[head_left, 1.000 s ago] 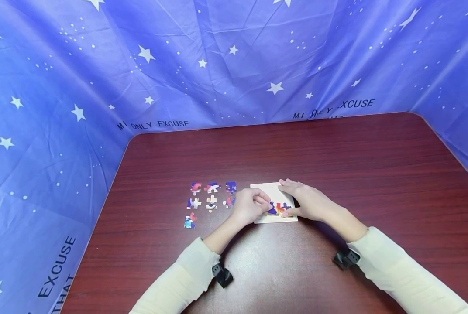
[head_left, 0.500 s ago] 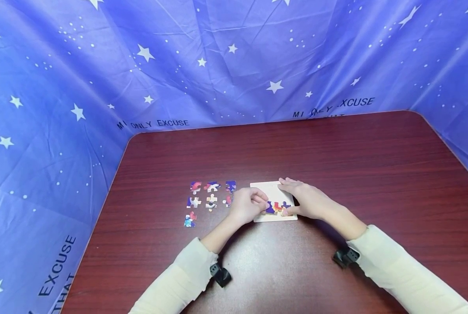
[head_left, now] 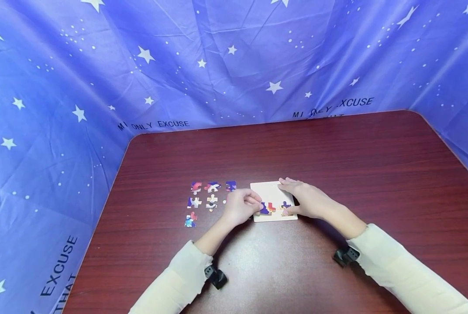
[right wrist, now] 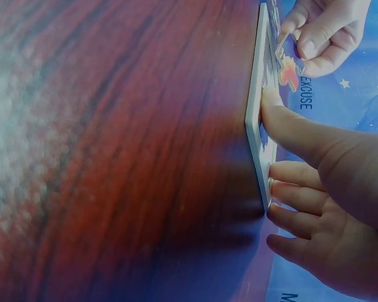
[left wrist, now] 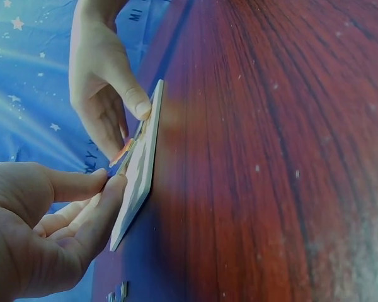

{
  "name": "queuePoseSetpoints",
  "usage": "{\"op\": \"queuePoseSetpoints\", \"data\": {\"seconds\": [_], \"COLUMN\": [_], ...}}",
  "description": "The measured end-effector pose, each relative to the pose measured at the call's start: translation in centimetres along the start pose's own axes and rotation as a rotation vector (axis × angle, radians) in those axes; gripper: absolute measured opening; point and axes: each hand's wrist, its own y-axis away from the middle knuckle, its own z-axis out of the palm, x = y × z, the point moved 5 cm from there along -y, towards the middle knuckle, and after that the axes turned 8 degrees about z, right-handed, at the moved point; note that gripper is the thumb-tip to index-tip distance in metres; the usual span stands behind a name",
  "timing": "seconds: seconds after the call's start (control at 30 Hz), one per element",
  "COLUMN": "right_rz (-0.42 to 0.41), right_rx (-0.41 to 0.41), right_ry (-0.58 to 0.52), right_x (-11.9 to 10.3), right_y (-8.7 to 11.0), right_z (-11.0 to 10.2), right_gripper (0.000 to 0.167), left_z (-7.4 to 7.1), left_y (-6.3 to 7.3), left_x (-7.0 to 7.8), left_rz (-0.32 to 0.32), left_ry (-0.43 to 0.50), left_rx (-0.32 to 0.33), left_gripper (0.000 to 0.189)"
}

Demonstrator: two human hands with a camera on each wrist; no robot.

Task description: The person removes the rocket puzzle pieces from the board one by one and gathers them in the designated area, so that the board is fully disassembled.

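My left hand (head_left: 239, 207) pinches a purple and orange-red jigsaw piece (head_left: 267, 208) between thumb and fingertips, over the lower left of a pale puzzle board (head_left: 271, 191). In the right wrist view that piece (right wrist: 290, 73) is tilted up off the board's surface. My right hand (head_left: 308, 200) rests on the board's right side, fingers extended along its edge. Its thumb presses near a purple jigsaw piece (head_left: 285, 204) lying in the lower right corner, partly covered by the thumb. A bare strip of board shows between the two pieces.
Left of the board, several loose jigsaw pieces lie in rough rows, among them a red and white one (head_left: 196, 187) and a blue and red one (head_left: 190, 220). My left hand partly hides one. A starry blue curtain (head_left: 234, 87) hangs behind the dark red table (head_left: 336, 148).
My left hand has moved left with the purple and orange-red piece, drawing it away from the piece at the right thumb and opening a gap. The right hand has stayed in place.
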Motion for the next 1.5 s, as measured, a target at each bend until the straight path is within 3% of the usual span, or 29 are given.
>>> {"op": "queuePoseSetpoints", "data": {"seconds": [0.7,1.5], "right_rz": [0.004,-0.008], "right_rx": [0.004,0.009], "right_ry": [0.008,0.006], "right_x": [0.1,0.0], "right_y": [0.2,0.1], "right_z": [0.1,-0.1], "right_gripper": [0.072,0.072], "left_z": [-1.6,-3.1], "left_y": [1.1,2.5], "left_x": [-1.0,-2.0], "left_rz": [-0.055,-0.082], "left_ry": [-0.047,0.022], "left_rx": [0.008,0.012], "left_gripper": [0.009,0.01]}}
